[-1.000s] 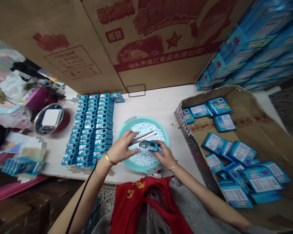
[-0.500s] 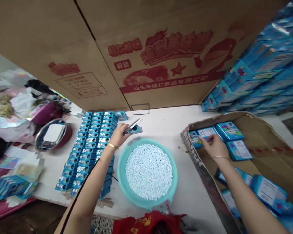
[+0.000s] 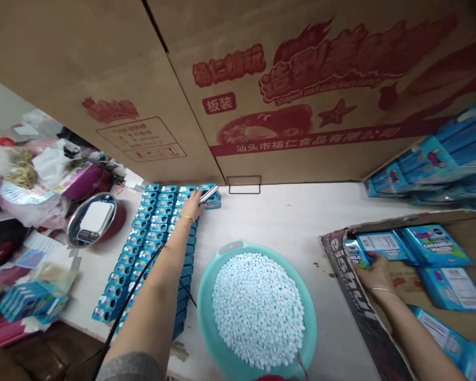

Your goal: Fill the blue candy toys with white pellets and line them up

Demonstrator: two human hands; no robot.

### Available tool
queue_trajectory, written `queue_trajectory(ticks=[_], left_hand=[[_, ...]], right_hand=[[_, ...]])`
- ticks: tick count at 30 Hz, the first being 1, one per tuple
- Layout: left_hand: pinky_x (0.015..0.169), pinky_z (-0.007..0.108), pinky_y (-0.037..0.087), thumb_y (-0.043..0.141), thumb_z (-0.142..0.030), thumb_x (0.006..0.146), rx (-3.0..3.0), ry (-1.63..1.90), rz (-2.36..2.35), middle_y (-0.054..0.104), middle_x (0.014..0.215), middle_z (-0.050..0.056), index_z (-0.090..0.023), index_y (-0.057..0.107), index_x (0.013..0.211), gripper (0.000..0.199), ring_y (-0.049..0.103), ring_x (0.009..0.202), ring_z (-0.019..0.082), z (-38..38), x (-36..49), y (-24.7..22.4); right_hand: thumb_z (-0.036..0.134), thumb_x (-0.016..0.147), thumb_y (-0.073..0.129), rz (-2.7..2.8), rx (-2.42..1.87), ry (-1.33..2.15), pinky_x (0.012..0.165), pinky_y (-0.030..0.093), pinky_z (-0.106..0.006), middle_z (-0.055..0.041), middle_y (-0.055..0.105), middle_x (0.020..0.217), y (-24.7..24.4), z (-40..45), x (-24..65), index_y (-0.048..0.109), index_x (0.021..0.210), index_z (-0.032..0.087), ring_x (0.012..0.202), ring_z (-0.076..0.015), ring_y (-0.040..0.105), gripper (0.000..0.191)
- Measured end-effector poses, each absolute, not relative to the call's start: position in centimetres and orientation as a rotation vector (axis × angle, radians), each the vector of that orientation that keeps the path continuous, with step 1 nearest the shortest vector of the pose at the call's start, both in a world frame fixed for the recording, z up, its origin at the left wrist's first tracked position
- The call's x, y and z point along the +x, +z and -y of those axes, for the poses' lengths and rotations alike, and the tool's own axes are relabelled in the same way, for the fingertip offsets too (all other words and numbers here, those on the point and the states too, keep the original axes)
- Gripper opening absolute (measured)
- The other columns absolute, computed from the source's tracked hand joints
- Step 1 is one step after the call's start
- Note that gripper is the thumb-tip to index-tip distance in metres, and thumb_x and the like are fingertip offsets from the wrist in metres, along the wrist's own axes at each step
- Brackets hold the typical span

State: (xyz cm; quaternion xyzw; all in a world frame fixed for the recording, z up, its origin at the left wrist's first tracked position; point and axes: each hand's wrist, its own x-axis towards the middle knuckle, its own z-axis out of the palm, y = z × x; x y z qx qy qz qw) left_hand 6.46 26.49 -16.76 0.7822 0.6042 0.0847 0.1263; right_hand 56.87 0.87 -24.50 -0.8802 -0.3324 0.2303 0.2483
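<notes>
My left hand reaches to the far end of the rows of small blue tins. Its fingers pinch a slim silver tube against a blue tin. My right hand is inside a flattened cardboard tray, gripping the lower edge of a blue-and-white box. More blue boxes lie beside it. A teal plastic basin sits between my arms, heaped with pale blue candies. Neither hand touches it.
The white table runs under everything, with a large printed carton standing behind it. Stacked blue boxes rise at the right. A steel bowl, plastic bags and a stack of blue packets are at the left.
My left hand has carried the tube and tin away from the basin to the far end of the rows. My right hand has moved down the tray to a box nearer me.
</notes>
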Motion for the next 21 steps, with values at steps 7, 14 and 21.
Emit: queue_trajectory(ticks=[7, 14, 21], left_hand=[[0.085, 0.032, 0.046, 0.048, -0.029, 0.089, 2.304, 0.467, -1.369, 0.059, 0.099, 0.008, -0.014, 0.053, 0.116, 0.031, 0.056, 0.091, 0.019, -14.4, 9.0, -11.4], [0.080, 0.028, 0.046, 0.048, -0.021, 0.086, 2.143, -0.424, -1.216, 0.061, 0.098, 0.005, -0.022, 0.060, 0.106, 0.023, 0.060, 0.092, 0.019, 2.8, 9.6, -8.6], [0.084, 0.032, 0.047, 0.039, -0.011, 0.089, 2.012, -0.545, -1.345, 0.058, 0.109, 0.010, -0.017, 0.054, 0.110, 0.027, 0.060, 0.098, 0.021, 8.9, 15.4, -13.0]], right_hand=[[0.048, 0.049, 0.079, 0.440, -1.851, 0.540, 0.092, 0.046, -0.051, -0.0090, 0.066, 0.098, -15.2, 2.6, 54.9, 0.063, 0.099, 0.019, 0.088, -0.0258, 0.063, 0.060], [0.039, 0.064, 0.076, 0.387, -1.413, 0.978, 0.097, 0.047, -0.050, -0.0026, 0.066, 0.114, -7.6, 7.7, 48.0, 0.064, 0.104, 0.030, 0.105, -0.0243, 0.062, 0.043], [0.040, 0.065, 0.078, 0.217, -1.361, 1.300, 0.086, 0.054, -0.039, -0.0013, 0.069, 0.110, -10.7, 10.8, 42.7, 0.060, 0.116, 0.030, 0.098, -0.0208, 0.066, 0.055]])
